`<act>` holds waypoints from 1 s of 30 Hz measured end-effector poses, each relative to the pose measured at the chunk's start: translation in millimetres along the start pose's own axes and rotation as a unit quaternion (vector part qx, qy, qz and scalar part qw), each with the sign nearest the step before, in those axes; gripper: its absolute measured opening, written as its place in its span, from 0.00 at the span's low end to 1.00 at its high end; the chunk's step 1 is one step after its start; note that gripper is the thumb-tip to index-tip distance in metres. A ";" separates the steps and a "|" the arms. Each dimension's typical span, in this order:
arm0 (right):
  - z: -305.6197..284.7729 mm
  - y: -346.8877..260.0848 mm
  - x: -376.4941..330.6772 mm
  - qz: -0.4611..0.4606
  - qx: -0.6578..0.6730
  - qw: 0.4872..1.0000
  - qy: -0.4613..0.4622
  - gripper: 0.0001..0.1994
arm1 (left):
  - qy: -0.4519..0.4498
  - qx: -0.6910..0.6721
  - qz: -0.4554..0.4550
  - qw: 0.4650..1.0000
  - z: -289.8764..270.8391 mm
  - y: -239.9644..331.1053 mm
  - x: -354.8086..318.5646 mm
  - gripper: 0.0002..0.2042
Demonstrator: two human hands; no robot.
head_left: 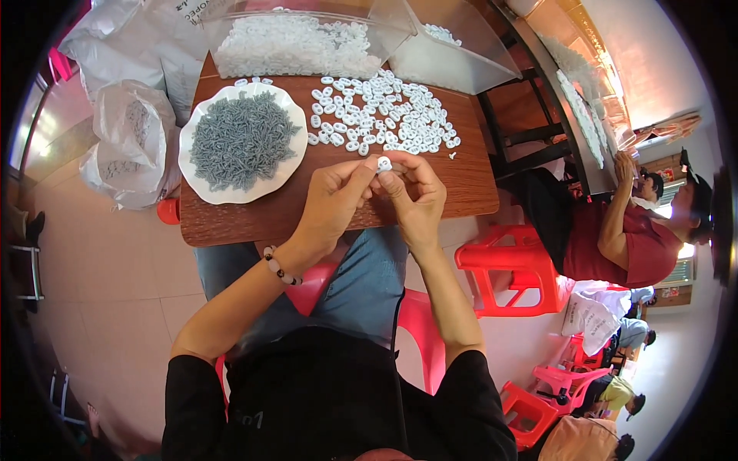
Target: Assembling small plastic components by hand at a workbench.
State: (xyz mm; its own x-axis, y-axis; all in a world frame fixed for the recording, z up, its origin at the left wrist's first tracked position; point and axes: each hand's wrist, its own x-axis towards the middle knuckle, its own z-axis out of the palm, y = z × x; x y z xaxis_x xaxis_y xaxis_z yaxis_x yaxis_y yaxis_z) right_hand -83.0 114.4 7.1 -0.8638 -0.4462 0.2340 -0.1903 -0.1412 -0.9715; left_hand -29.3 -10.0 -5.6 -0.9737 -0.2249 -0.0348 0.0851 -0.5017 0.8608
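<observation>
Between the fingertips of both hands is a small white oval plastic piece with holes (384, 164), held just above the table's near edge. My left hand (336, 198) pinches it from the left, thumb and fingers pressed together. From the other side my right hand (416, 194) grips it between thumb and forefinger. Many like white pieces (377, 107) lie spread on the brown wooden table (254, 219) beyond my hands. To the left, a white scalloped plate (187, 146) carries a heap of small grey plastic plugs (244, 142). Whether a grey plug is in my fingers I cannot make out.
Clear bins (296, 46) of white pieces stand along the table's far edge. Plastic sacks (134, 142) sit on the floor at left. A red stool (511, 269) stands at right, by a co-worker in a dark red shirt (615, 238) at another table. A tiny white bit (452, 155) lies near the right edge.
</observation>
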 end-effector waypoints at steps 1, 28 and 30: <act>0.6 -1.9 -0.7 -0.022 -0.022 0.999 0.000 0.13 | 0.003 -0.018 -0.004 1.000 2.5 3.0 -3.2 0.14; 20.8 -52.6 -2.9 -0.201 -0.331 0.921 -0.040 0.16 | -0.089 -0.127 -0.074 0.985 -13.0 38.7 -23.3 0.16; 19.9 -49.6 -2.3 -0.224 -0.341 0.912 -0.034 0.16 | -0.081 -0.138 -0.092 0.983 -11.6 38.5 -24.6 0.15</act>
State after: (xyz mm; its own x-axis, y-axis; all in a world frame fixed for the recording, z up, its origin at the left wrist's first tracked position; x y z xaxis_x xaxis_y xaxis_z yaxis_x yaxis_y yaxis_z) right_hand -62.3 104.9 55.5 -0.6008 -0.5363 0.5928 -0.7839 0.2497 -0.5685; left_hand 0.4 -33.5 22.5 -0.9970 0.0157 -0.0762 -0.0632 -0.7345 0.6756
